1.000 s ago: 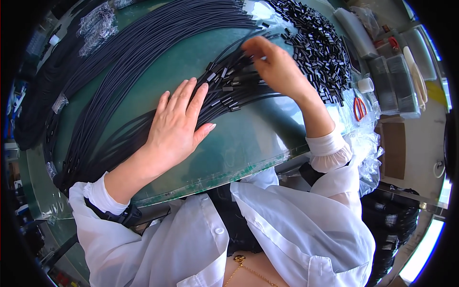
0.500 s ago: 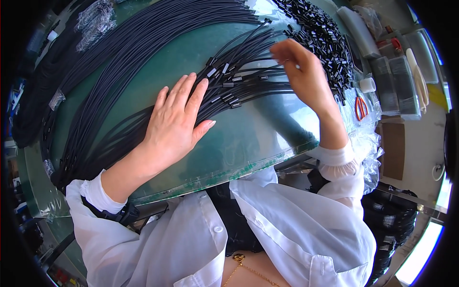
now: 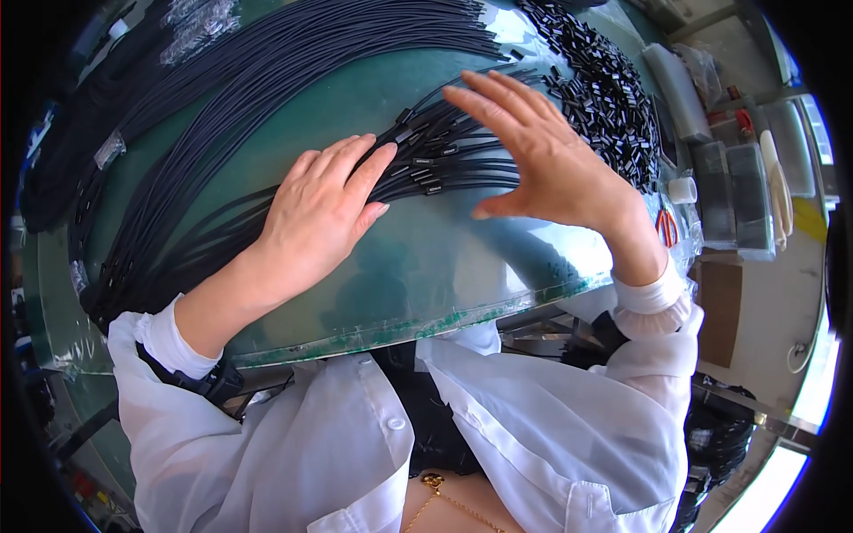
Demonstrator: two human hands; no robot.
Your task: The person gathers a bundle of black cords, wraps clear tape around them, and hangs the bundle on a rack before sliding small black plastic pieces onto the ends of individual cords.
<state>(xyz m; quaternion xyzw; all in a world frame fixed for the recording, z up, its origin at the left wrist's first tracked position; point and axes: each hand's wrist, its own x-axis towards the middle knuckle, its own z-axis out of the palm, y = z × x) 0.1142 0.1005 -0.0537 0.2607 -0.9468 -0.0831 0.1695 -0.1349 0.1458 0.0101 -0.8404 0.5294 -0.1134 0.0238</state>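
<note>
My left hand (image 3: 322,200) lies flat across a fanned bundle of thin black cables (image 3: 233,218), its fingers stretched and resting on them. Just beyond its fingertips, small black sleeves (image 3: 423,163) sit on several of the cables. Over the right part of the bundle is my right hand (image 3: 549,155), with fingers spread and thumb apart, holding nothing. Whether its fingertips touch the cables cannot be made out. The free cable ends run partly behind this hand, toward a heap of loose black sleeves (image 3: 613,107).
A larger bundle of black cables (image 3: 355,31) curves across the green table (image 3: 426,266) behind. At right are red-handled scissors (image 3: 666,227), a white roll (image 3: 682,190) and clear plastic boxes (image 3: 751,191). Crumpled clear wrap (image 3: 200,31) lies far left.
My right hand has come left and nearer over the cables, and its fingers have spread. My left hand stays on the bundle. The whole view has shifted slightly.
</note>
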